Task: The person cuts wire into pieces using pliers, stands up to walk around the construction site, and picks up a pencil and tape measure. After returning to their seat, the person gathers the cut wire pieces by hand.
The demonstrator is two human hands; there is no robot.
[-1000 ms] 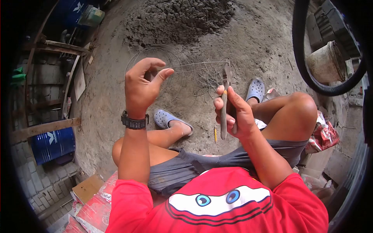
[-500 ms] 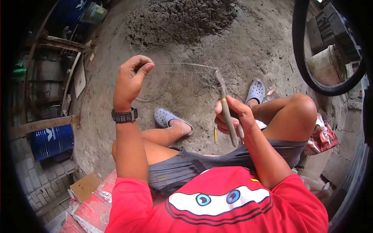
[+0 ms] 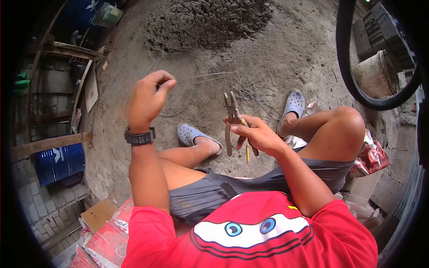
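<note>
My left hand (image 3: 149, 96) is raised, thumb and forefinger pinched on a thin wire (image 3: 205, 76) that stretches to the right. In my right hand (image 3: 257, 134) are pliers (image 3: 232, 109), held by the handles with their jaws apart and pointing away from me. The jaws are clear of the wire. Beyond the pliers a tangle of cut wire pieces (image 3: 254, 87) lies on the ground, and a loose wire coil (image 3: 196, 62) lies behind my left hand.
A heap of wet mortar (image 3: 205, 22) is at the top. A yellow pencil (image 3: 248, 155) lies between my feet. Blue drums (image 3: 60, 158) stand at the left, a bucket (image 3: 375, 76) and black hose (image 3: 344, 53) at the right. Cement bags (image 3: 107, 241) lie lower left.
The pliers have come off the wire's end and moved left and toward me, and their jaws have opened. My left hand has shifted slightly left and down.
</note>
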